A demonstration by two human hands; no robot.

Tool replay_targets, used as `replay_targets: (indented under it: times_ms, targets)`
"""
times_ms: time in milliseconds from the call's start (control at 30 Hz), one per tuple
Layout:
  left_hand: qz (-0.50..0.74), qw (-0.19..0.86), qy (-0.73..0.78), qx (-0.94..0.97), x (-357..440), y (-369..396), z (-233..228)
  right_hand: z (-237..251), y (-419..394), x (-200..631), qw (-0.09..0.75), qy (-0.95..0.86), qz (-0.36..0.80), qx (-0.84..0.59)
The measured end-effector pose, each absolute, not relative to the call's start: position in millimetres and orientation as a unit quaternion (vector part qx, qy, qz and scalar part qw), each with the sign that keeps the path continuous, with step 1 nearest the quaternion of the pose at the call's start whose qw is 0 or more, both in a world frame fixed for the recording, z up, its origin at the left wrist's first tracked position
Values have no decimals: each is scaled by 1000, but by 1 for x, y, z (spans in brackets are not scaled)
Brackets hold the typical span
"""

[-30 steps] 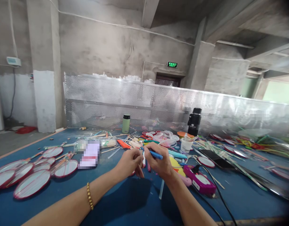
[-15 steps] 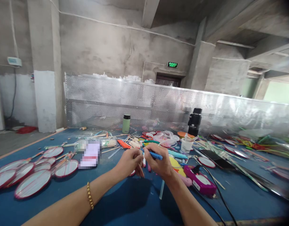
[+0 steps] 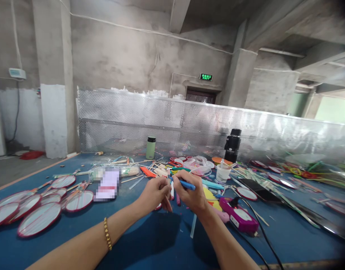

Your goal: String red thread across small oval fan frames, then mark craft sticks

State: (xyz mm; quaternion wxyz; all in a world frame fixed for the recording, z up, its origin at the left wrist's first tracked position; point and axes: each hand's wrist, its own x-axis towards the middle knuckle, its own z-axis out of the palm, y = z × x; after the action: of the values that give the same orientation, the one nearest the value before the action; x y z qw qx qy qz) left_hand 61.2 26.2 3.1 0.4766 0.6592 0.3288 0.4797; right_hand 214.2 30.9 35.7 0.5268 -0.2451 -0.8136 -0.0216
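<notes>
Head view, our left hand (image 3: 155, 194) pinching thin sticks (image 3: 171, 191) upright above the blue table (image 3: 150, 243), our right hand (image 3: 191, 193) gripping a blue pen (image 3: 186, 184) beside them, white cup (image 3: 222, 173) holding sticks, green bottle (image 3: 150, 147) capped, black flask (image 3: 232, 145) closed.

Both of my forearms reach in from the bottom edge and angle toward each other — they meet at the middle of the view. My left hand (image 3: 155, 194) is curled, its back turned up and outward, fingers folded in and the thumb pressed against the fingertips in a tight pinch. A beaded gold bracelet sits partway up that forearm. My right hand (image 3: 191, 192) sits just beside the left, nearly touching it, knuckles up and the wrist bent slightly downward. Its fingers are closed in a writing-style pinch, thumb against the forefinger. Both arms are bare — and both hands hover just above the surface, neither resting flat.
</notes>
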Motion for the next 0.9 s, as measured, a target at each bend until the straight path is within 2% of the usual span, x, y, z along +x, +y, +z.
replay_targets:
  times_ms: [900]
  targets:
    - [480, 487, 322, 654, 61, 27, 4, 37, 30, 212, 507, -831, -22, -227]
